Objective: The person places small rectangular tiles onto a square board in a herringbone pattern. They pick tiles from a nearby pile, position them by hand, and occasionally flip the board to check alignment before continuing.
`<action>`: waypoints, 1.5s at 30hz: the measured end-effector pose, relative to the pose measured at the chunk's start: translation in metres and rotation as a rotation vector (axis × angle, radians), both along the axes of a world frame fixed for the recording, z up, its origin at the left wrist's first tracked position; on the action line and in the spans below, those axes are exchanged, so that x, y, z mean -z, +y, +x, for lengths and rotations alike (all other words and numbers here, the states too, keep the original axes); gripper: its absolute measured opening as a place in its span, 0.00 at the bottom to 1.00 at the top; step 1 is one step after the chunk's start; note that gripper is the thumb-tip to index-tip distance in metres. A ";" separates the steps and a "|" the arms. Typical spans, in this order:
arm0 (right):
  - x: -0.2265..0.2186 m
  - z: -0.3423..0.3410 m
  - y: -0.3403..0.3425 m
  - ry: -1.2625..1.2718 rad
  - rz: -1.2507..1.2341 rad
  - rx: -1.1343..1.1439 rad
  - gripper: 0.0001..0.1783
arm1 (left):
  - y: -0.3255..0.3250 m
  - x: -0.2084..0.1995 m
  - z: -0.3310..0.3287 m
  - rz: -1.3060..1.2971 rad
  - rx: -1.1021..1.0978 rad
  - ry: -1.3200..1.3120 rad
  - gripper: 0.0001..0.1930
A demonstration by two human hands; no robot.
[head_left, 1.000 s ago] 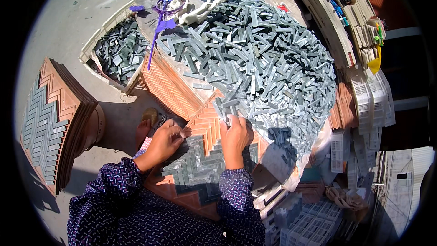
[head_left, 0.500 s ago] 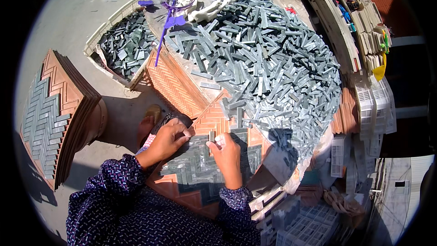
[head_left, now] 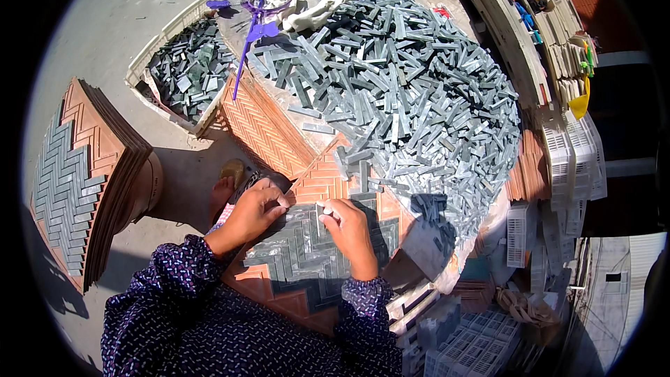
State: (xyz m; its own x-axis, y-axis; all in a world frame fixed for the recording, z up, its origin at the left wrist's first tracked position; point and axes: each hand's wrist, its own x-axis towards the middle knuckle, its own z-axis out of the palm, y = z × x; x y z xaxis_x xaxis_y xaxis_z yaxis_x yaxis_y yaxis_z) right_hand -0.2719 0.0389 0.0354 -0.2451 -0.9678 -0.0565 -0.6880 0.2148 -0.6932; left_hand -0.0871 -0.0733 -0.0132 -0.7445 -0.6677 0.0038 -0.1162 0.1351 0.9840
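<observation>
In front of me lies an orange herringbone mould tray, much of it filled with grey stone strips. My right hand is over its middle, with a small grey stone strip pinched between thumb and fingers. At the tray's left edge my left hand has thumb and fingertips pressed together; whatever they may hold is hidden. Bare orange grooves show along the tray's far corner and near edge. A few loose strips rest at its far right side.
Beyond the tray spreads a large heap of stone strips. A pale crate of darker pieces stands at the far left, near a purple hoop and white gloves. Stacked filled trays stand left; white plastic baskets right.
My right hand has turned slightly and shifted a little right, and less of its strip shows. My left hand stays at the tray's left edge, nearly unmoved. The whole view has shifted slightly.
</observation>
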 end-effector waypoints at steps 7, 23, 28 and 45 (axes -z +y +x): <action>-0.001 -0.001 -0.003 0.089 0.016 0.157 0.10 | -0.002 -0.002 0.001 -0.004 0.021 -0.021 0.06; 0.010 -0.038 -0.016 0.189 -0.146 0.537 0.12 | -0.004 0.000 0.001 0.006 0.031 0.000 0.06; 0.019 -0.009 -0.003 -0.075 -0.080 0.408 0.09 | -0.005 -0.001 0.000 0.022 0.041 -0.016 0.06; -0.002 -0.009 -0.009 0.040 0.031 0.076 0.18 | -0.005 0.001 0.002 0.010 0.042 0.010 0.06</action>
